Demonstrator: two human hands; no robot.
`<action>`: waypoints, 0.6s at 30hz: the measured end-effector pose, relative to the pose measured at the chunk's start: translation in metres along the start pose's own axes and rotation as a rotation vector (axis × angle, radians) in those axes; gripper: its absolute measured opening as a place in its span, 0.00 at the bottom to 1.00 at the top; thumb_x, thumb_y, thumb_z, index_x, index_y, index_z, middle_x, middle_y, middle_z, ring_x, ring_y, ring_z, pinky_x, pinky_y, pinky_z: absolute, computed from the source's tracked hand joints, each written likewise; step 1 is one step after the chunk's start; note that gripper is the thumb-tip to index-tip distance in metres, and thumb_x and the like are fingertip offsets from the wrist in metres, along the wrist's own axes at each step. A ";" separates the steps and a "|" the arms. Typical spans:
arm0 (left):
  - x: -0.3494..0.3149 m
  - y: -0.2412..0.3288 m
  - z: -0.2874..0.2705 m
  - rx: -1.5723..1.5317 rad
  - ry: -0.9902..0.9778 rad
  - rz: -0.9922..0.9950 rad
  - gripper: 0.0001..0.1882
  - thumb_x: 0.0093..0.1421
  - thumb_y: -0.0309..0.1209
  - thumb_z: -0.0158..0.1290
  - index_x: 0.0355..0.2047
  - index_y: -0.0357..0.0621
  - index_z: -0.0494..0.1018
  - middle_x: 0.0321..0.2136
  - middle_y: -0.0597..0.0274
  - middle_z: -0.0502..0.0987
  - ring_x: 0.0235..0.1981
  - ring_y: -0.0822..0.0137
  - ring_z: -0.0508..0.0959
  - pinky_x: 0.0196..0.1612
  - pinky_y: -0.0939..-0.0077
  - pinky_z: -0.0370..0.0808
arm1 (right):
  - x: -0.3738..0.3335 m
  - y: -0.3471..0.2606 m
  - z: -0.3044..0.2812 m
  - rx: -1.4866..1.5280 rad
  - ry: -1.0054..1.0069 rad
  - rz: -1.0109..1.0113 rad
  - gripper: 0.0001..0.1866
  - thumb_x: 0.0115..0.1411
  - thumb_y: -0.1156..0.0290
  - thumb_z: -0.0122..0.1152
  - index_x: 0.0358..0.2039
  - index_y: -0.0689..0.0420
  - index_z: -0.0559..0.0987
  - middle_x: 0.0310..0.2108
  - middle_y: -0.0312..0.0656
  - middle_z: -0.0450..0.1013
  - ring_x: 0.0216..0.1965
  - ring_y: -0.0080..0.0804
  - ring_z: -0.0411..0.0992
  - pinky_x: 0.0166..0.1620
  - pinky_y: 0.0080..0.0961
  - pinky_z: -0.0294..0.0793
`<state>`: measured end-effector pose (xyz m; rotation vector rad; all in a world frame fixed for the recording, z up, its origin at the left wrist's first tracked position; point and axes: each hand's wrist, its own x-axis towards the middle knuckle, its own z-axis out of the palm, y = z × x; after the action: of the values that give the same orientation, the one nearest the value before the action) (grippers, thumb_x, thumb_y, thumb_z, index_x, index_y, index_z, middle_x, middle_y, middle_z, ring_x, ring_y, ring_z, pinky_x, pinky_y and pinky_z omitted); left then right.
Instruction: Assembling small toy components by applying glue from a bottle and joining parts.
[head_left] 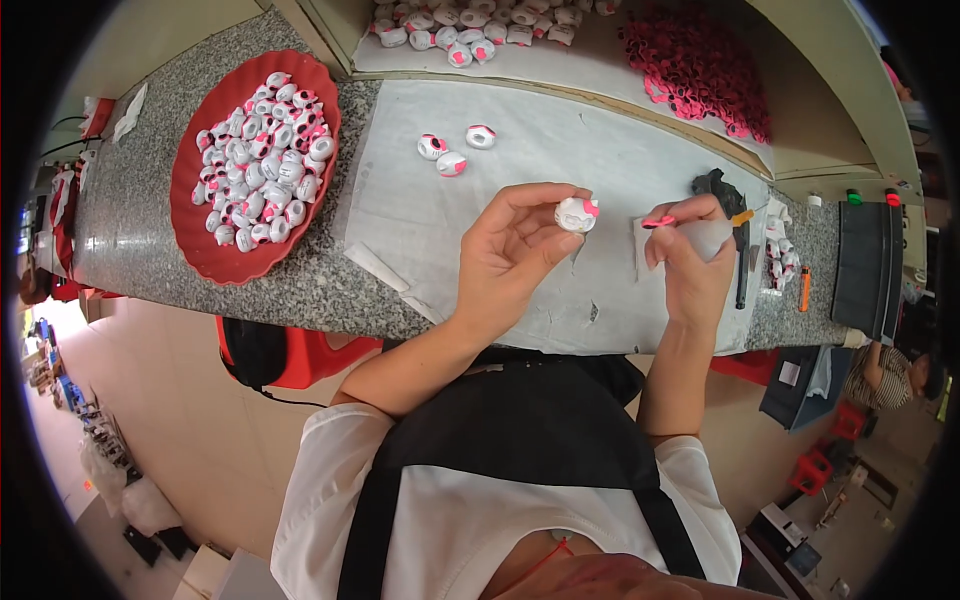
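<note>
head view: the left hand [515,255] pinches one white piece [574,216] above the pale sheet [400,220]; the right hand [692,270] grasps one pink piece [655,222] and one translucent container [710,238], partly covered by fingers. three loose toys [452,163] lie beyond; one red tray [235,270] holds many, uncounted. the white piece's pink patch faces upper right, long axis unclear; the pink piece lies roughly crosswise.

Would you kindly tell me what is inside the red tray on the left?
The red tray holds a heap of small white pieces with pink and dark patches. Whatever lies beneath the uppermost ones is covered from view.
</note>
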<state>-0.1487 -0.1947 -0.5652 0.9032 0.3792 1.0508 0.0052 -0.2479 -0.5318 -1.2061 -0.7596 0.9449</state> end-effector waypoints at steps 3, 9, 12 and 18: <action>0.000 0.000 0.001 0.099 -0.024 0.070 0.16 0.47 0.18 0.47 0.39 0.36 0.62 0.37 0.56 0.67 0.37 0.71 0.69 0.39 0.80 0.67 | -0.012 0.003 0.005 0.088 -0.025 -0.003 0.07 0.41 0.82 0.54 0.21 0.62 0.65 0.23 0.47 0.64 0.16 0.23 0.59 0.19 0.17 0.61; -0.003 -0.002 0.001 0.329 -0.075 0.182 0.15 0.46 0.16 0.47 0.37 0.36 0.64 0.38 0.54 0.66 0.38 0.68 0.68 0.38 0.79 0.68 | -0.024 0.002 0.017 0.123 -0.100 0.031 0.06 0.41 0.81 0.55 0.22 0.63 0.67 0.22 0.46 0.64 0.19 0.26 0.62 0.20 0.19 0.63; -0.003 -0.002 0.001 0.477 -0.121 0.246 0.15 0.46 0.15 0.46 0.37 0.36 0.63 0.38 0.52 0.66 0.38 0.66 0.68 0.38 0.78 0.67 | -0.026 0.002 0.020 0.046 -0.092 0.037 0.05 0.42 0.82 0.54 0.22 0.63 0.67 0.22 0.45 0.64 0.19 0.26 0.63 0.20 0.19 0.63; -0.002 -0.001 0.000 0.639 -0.155 0.333 0.16 0.45 0.16 0.47 0.36 0.37 0.64 0.38 0.53 0.67 0.39 0.66 0.68 0.38 0.79 0.67 | -0.022 0.007 0.022 0.079 -0.107 0.045 0.04 0.42 0.83 0.52 0.21 0.64 0.67 0.23 0.45 0.65 0.20 0.26 0.64 0.21 0.19 0.64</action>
<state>-0.1493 -0.1968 -0.5665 1.6533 0.4528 1.1710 -0.0254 -0.2581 -0.5339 -1.1144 -0.7746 1.0741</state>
